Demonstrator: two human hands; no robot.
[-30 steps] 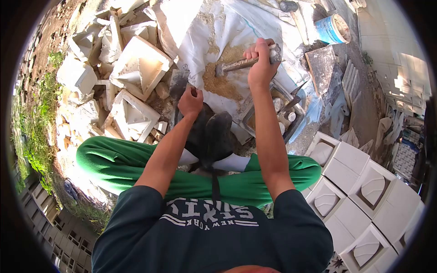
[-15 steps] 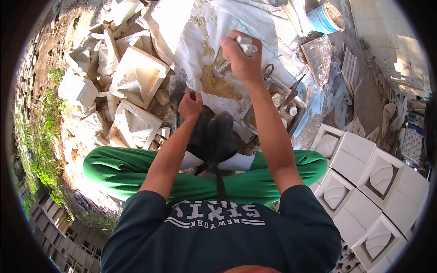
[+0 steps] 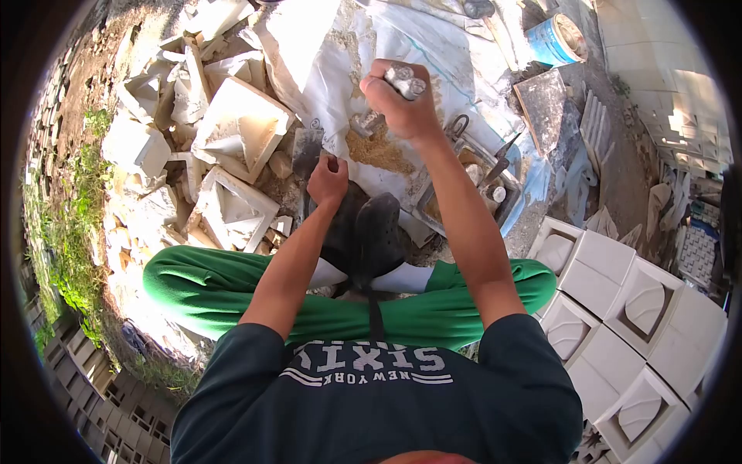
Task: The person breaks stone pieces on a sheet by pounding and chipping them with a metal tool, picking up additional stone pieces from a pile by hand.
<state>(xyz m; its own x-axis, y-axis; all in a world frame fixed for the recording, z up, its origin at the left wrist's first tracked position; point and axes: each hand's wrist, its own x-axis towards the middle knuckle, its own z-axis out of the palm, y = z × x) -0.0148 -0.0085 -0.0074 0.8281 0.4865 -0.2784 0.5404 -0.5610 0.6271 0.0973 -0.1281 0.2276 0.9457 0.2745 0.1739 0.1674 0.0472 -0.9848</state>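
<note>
My left hand (image 3: 328, 181) is closed, fingers pinched at the near edge of a dark flat plate (image 3: 307, 147); whether it grips the plate or something small is hidden. My right hand (image 3: 405, 104) is wrapped round a thick tool handle with a pale, rounded double end (image 3: 405, 82). The tool's metal end (image 3: 367, 124) shows to the left below the fist, over the white sheet (image 3: 402, 46). Brown sand (image 3: 380, 153) lies on that sheet between my hands. Just beyond my crossed legs are my dark shoes (image 3: 371, 224).
Broken pale blocks (image 3: 236, 127) are heaped at the left. To the right sit a metal tray (image 3: 506, 207) with stones and a pointed trowel (image 3: 501, 161), a flat board (image 3: 542, 108) and a blue bucket (image 3: 550, 42). Patterned pale blocks (image 3: 595, 271) stand in rows at the lower right.
My right hand has moved left and away from me with the tool, its fist turned so the handle end faces up. My left hand stays near the plate.
</note>
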